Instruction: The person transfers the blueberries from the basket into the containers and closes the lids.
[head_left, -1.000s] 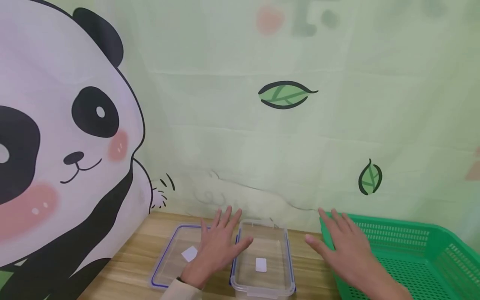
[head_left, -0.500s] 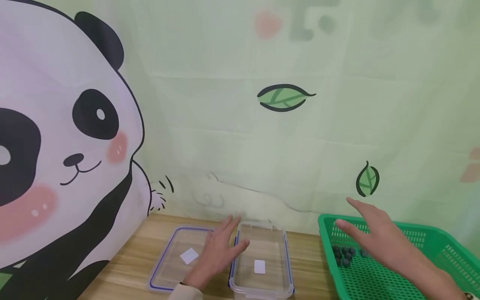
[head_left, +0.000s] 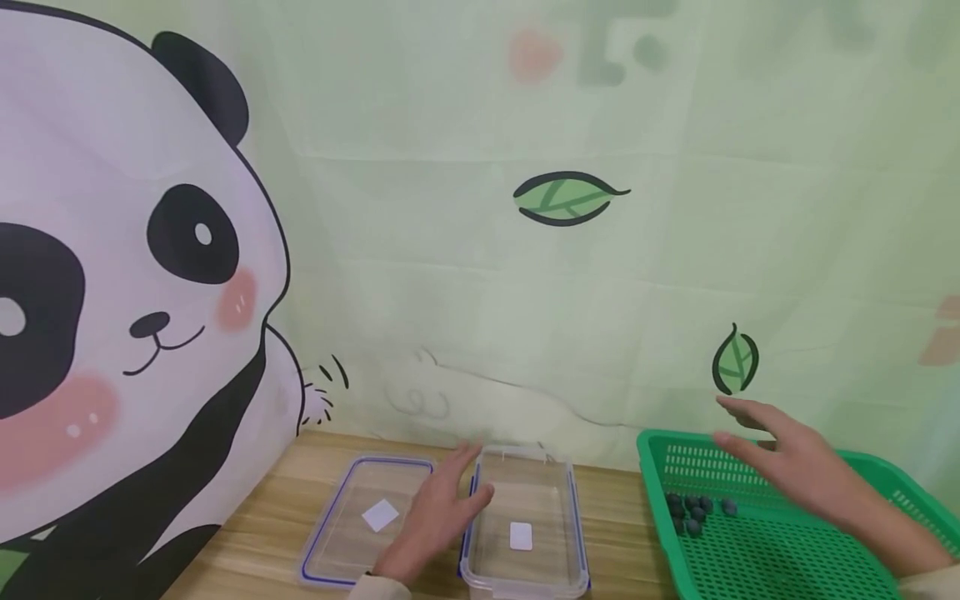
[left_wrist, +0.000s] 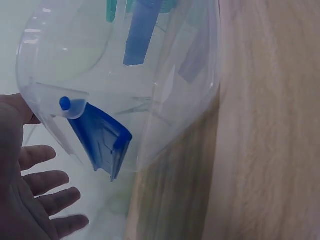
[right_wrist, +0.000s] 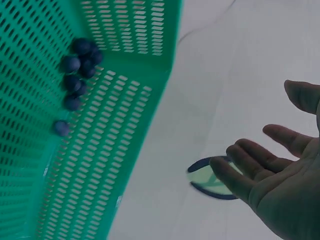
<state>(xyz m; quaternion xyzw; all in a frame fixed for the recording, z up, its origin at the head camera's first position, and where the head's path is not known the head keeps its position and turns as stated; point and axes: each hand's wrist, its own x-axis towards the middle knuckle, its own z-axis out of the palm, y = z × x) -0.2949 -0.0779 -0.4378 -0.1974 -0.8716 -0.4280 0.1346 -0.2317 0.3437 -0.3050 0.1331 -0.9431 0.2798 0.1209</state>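
A clear plastic box (head_left: 521,500) with blue side clips stands mid-table, a white label inside it. My left hand (head_left: 441,521) hovers at its left edge with fingers extended; in the left wrist view, the thumb side of that hand (left_wrist: 30,190) is near the rim and a hanging blue clip (left_wrist: 102,140). To the right is a green perforated basket (head_left: 780,575) with several blueberries (head_left: 692,512) gathered at its far left corner. Above the basket's back rim, my right hand (head_left: 795,458) is raised, its fingers loosely extended and holding nothing.
A clear lid (head_left: 352,542) with a blue seal and white label lies flat left of the box, partly behind my left hand. A wooden table (head_left: 247,533) runs back to a cloth backdrop (head_left: 450,317) printed with a panda and leaves.
My right hand has moved right and turned sideways over the basket, uncovering the blueberries. The left hand has shifted slightly down, its fingers now closer together.
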